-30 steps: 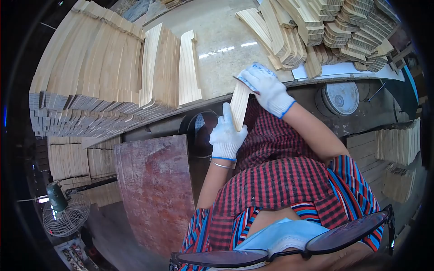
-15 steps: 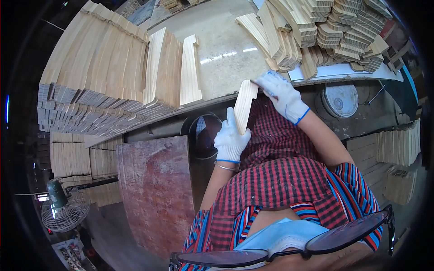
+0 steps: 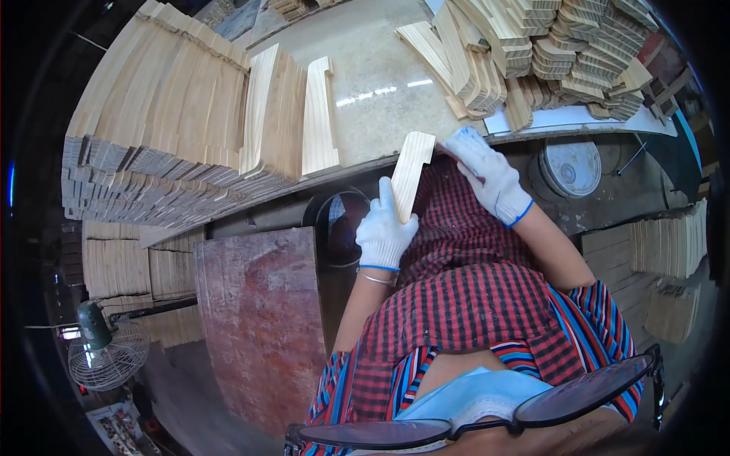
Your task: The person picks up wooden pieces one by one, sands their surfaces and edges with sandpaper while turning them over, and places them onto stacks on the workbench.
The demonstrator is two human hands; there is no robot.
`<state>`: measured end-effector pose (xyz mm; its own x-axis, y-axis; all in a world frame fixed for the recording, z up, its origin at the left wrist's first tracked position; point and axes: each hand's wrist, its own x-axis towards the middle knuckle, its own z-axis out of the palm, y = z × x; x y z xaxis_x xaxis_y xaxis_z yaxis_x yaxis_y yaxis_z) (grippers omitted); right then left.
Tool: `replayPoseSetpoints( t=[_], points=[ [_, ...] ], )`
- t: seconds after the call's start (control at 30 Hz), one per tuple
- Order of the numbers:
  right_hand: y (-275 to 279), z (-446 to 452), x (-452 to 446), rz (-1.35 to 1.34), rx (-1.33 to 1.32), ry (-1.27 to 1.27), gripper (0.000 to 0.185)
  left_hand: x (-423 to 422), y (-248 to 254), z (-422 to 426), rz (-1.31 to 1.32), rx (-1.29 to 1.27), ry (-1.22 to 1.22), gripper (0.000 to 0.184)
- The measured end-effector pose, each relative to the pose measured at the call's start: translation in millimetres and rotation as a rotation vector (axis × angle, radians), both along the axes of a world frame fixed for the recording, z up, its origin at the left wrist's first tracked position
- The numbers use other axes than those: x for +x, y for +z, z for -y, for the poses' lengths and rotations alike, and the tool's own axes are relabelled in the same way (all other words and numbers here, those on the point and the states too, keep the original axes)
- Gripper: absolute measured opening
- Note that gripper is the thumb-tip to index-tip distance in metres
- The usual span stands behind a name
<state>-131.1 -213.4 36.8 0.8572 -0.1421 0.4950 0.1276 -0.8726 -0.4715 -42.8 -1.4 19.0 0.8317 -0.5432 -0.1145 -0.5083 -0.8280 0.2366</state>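
Note:
My left hand (image 3: 385,234), in a white knit glove, is closed around the lower end of a pale wooden piece (image 3: 413,171) with a notched edge. That piece slants upward over my lap, its rounded end near the table edge. My right hand (image 3: 490,176), gloved too, is a little to the right of the wood and apart from it. Its fingers are bent over a thin, dark brownish sheet (image 3: 454,158) that looks like sandpaper, mostly hidden by the glove.
On the worktable (image 3: 372,114), tall rows of shaped wooden pieces (image 3: 163,99) stand at the left, and a loose pile (image 3: 570,61) lies at the right. A lidded bucket (image 3: 572,169) is under the right side. A reddish board (image 3: 262,319) and a fan (image 3: 109,349) stand lower left.
My right hand has moved off the tip of the wooden piece, to the right and slightly down. My left hand has shifted slightly left, still holding the wood.

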Motion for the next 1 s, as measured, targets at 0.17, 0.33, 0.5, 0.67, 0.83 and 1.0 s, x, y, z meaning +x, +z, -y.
replayPoseSetpoints(
  t=[0.17, 0.33, 0.5, 0.67, 0.83, 1.0],
  points=[
    [-1.5, -0.7, 39.9, 0.051, 0.005, -0.085, 0.044, 5.7, -3.0, -2.9, 0.049, -0.007, -0.029, 0.096],
    [-14.6, -28.4, 96.2, -0.063, -0.194, 0.015, 0.040, 5.8, -8.3, 0.3, 0.059, -0.027, -0.028, 0.094],
    [2.5, -81.0, 105.1, -0.249, -0.320, 0.315, 0.034, 20.6, -53.8, -5.9, 0.030, -0.076, -0.077, 0.087],
    [-16.4, -27.5, 94.8, 0.121, -0.319, 0.108, 0.033, 4.8, -9.6, 2.4, 0.013, -0.078, 0.009, 0.089],
    [36.9, -70.2, 90.3, -0.560, -0.352, 0.017, 0.030, 9.9, -24.8, 2.4, 0.052, -0.104, -0.033, 0.088],
    [-0.7, -33.7, 99.4, -0.117, -0.398, 0.074, 0.037, 5.5, -21.5, 3.5, -0.010, -0.030, 0.028, 0.090]
  ],
)
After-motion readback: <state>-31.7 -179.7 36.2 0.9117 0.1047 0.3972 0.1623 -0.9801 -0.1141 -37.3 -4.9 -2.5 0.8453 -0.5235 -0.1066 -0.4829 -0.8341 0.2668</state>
